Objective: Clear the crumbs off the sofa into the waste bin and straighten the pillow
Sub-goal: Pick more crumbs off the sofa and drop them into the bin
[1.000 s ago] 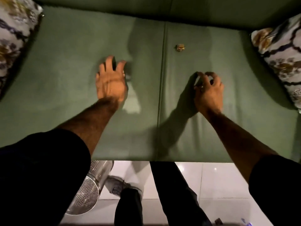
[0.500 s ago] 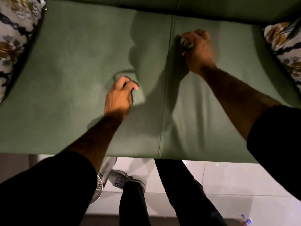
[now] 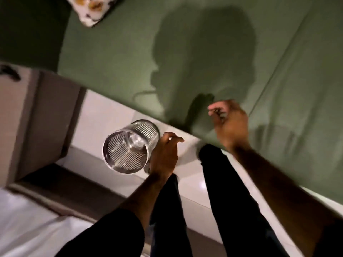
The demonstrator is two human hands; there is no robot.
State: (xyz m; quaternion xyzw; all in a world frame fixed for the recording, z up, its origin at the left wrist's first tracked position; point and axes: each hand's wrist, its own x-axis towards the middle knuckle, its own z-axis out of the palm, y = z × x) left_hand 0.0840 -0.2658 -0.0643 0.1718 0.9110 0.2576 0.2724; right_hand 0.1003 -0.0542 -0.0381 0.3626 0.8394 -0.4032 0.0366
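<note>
The round metal mesh waste bin [image 3: 146, 127] stands on the white floor just in front of the green sofa [image 3: 120, 52]. My left hand [image 3: 164, 154] hovers at the bin's right side with its fingers curled together; anything inside them is hidden. My right hand [image 3: 230, 125] is blurred above the sofa's front edge, fingertips pinched as they were on the crumb. A corner of the patterned pillow [image 3: 89, 10] shows at the top left. No loose crumbs show on the visible seat.
A brown box-like piece of furniture [image 3: 37, 112] stands left of the bin. White fabric [image 3: 27, 219] fills the bottom left corner. My dark-trousered legs [image 3: 232, 191] stand on the floor tiles [image 3: 104, 112] between the bin and the sofa.
My right hand closed on the crumb by the seat seam and pulled back to the sofa's front edge. My left hand left the seat and dropped beside the bin. The view swung left and down.
</note>
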